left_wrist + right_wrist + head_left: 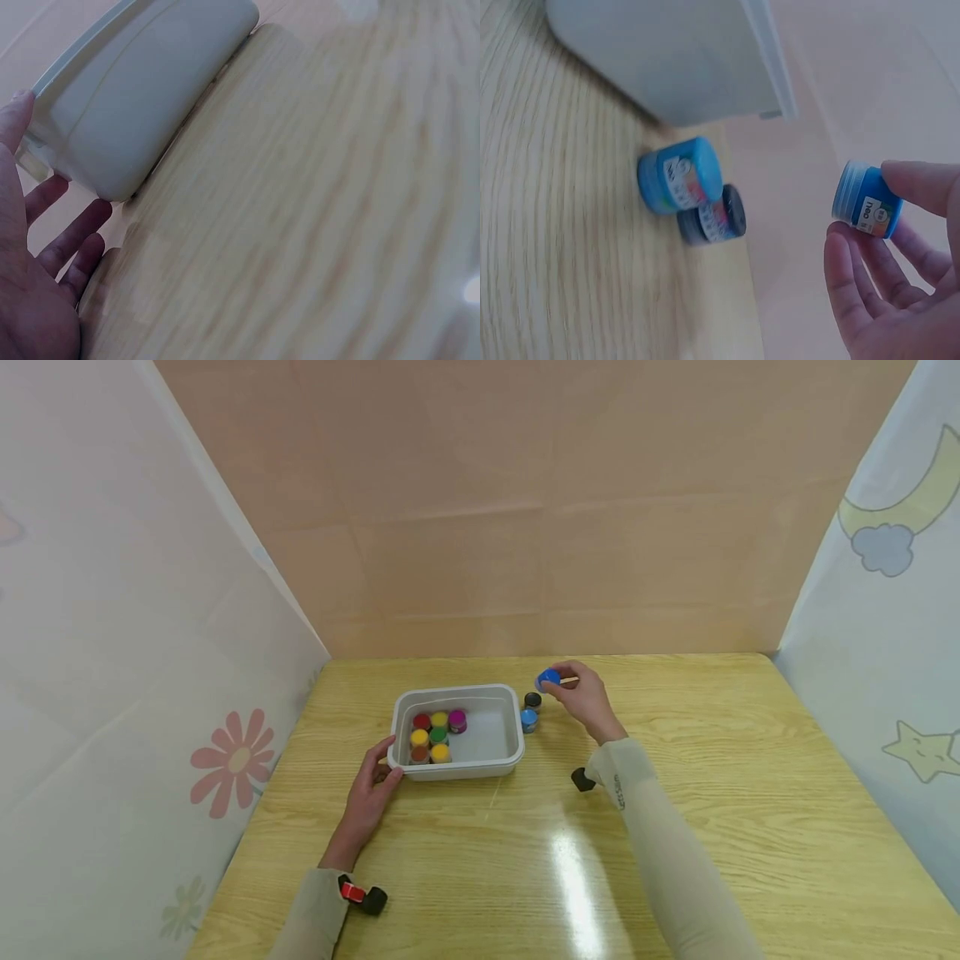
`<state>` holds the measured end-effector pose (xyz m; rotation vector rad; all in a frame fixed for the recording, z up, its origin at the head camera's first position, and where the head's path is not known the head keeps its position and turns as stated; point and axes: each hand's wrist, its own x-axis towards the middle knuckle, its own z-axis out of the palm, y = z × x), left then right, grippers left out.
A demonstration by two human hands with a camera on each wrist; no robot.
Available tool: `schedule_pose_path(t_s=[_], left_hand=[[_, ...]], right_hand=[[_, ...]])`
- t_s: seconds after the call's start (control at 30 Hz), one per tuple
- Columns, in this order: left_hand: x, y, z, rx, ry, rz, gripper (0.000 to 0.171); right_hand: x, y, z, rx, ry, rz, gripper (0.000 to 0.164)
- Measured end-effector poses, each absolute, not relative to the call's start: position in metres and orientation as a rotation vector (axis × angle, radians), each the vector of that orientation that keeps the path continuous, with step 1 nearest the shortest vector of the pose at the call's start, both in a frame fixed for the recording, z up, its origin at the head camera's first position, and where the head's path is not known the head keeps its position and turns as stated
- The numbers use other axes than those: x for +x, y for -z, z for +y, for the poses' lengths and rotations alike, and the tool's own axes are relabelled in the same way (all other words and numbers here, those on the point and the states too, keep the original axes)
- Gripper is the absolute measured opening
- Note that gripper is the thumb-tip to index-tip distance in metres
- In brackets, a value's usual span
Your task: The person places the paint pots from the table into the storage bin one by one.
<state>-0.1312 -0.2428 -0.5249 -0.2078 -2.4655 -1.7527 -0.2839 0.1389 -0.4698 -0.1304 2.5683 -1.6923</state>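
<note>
My right hand (588, 700) pinches a small blue paint jar (866, 199) between thumb and fingers, raised above the table right of the white plastic tray (491, 770). A light blue jar (680, 175) and a black-lidded jar (714, 217) stand close together beside the tray's right end. With my left hand (367, 797) I hold the tray's near left corner, thumb at the rim and fingers along the end wall. Inside the tray, several jars cluster on the left, among them a purple one (457, 721), a green one (438, 736) and a brown one (419, 754).
The tray rests on a wood-grain table (480, 860). A tan wall panel (525, 527) rises behind the table's back edge, with printed sheets (112, 610) at either side. Each wrist wears a small black camera (373, 901).
</note>
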Motion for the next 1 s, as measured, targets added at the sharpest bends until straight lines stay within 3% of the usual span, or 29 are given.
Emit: schedule_pose_path(t_s=[0.43,0.77,1.0], left_hand=[[-0.133,0.528,-0.243,-0.172,1.793,-2.448,0.056],[-0.132,0.526,-0.242,-0.193,1.779,-2.451,0.056],[-0.132,0.527,-0.243,-0.190,1.791,-2.453,0.056]], right_hand=[[-0.279,0.461,0.127,-0.223,1.963,2.409,0.049],[-0.278,0.457,0.121,-0.224,2.172,2.224,0.034],[-0.276,0.456,0.120,-0.348,2.228,2.132,0.037]])
